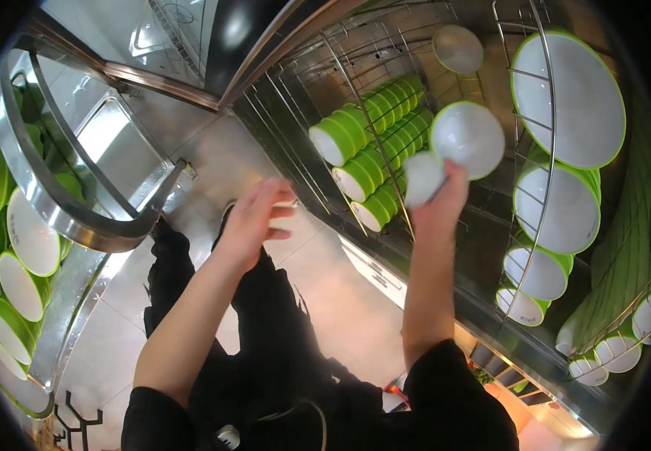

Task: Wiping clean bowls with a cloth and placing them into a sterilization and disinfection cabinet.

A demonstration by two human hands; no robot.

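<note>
My right hand (443, 189) reaches into a metal cabinet and grips a small white bowl (424, 179), which is blurred. It is beside nested green-and-white bowls (376, 124) lying on their sides in rows within a wire rack (367, 113). Just beyond the hand, a larger round white bowl with a green rim (468, 140) faces up. My left hand (257, 217) hangs over the floor, its fingers apart and nothing in it.
On the left a steel cart with a curved handle (72, 225) carries stacked green-and-white bowls (35, 231). Larger bowls (567, 98) stand in the cabinet's right-hand racks. A cabinet door (246, 56) stands open at the top. A white drawer front (373, 270) lies below the cabinet edge.
</note>
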